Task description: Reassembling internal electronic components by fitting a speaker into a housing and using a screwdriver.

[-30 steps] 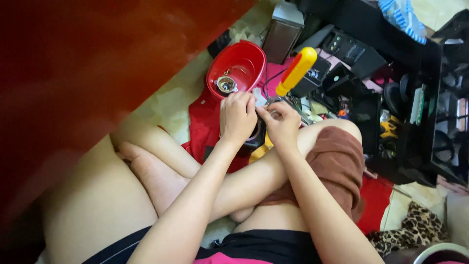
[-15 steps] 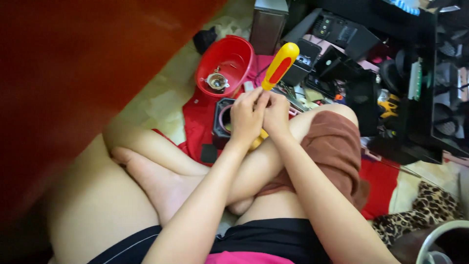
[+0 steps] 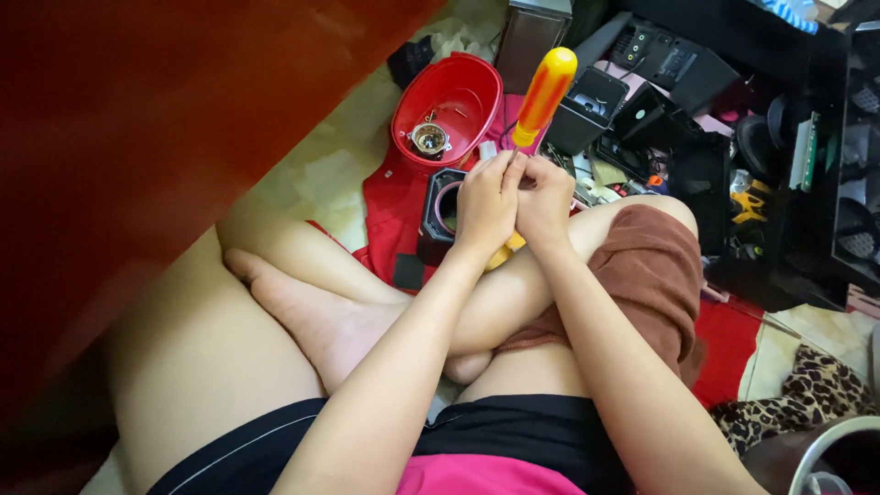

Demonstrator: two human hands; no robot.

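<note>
A screwdriver with a yellow and orange handle (image 3: 544, 94) stands upright between my two hands. My left hand (image 3: 484, 203) and my right hand (image 3: 544, 200) press together around its lower shaft, which they hide. Just left of my hands sits a small black box-shaped part with a round opening (image 3: 440, 203), resting on a red cloth (image 3: 390, 215). Behind it stands a red plastic bowl-shaped housing (image 3: 463, 87) with a metal fitting (image 3: 429, 139) inside.
I sit cross-legged on a pale tiled floor (image 3: 316, 174), legs under my arms. Black electronic parts and boxes (image 3: 660, 69) crowd the back right. A dark red surface (image 3: 137, 137) fills the left. A leopard-print cloth (image 3: 807, 403) lies at lower right.
My hands have drawn closer together around the screwdriver, whose handle now stands more upright. The view has shifted slightly, so the red housing sits nearer the top.
</note>
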